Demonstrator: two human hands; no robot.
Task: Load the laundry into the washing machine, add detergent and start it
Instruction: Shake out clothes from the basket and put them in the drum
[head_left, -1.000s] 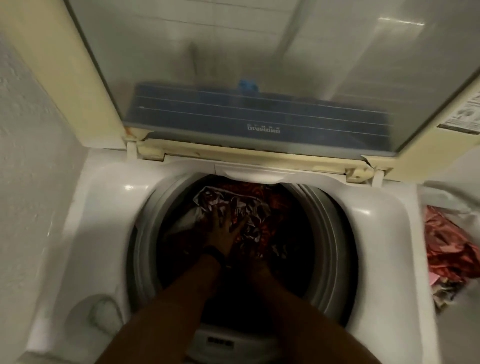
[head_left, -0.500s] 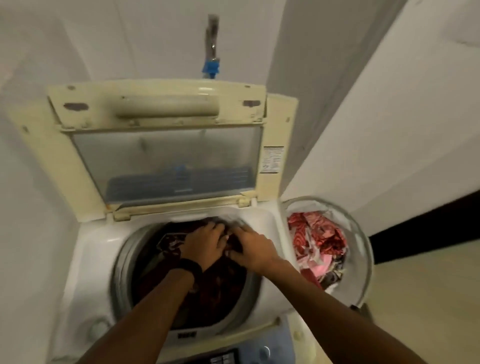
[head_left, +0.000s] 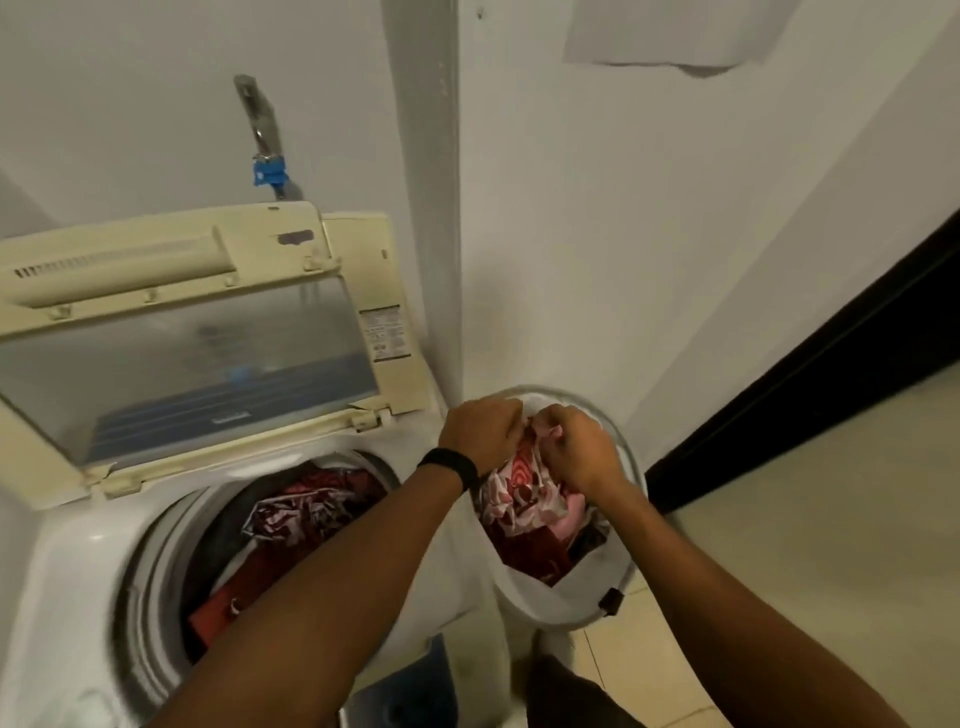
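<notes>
Together, hands (head_left: 480, 434) (head_left: 582, 453) grip laundry (head_left: 519, 496)

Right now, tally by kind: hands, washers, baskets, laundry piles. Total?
Hands: 2, left hand and right hand, both gripping the basket pile
Washing machine: 1
Laundry basket: 1
Laundry piles: 2, drum pile and basket pile
Total: 6

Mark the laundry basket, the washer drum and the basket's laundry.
laundry basket (head_left: 540, 597): head view, white front wall.
washer drum (head_left: 155, 571): head view, grey left inner wall.
laundry (head_left: 519, 501): head view, patterned cloth in basket.
</notes>
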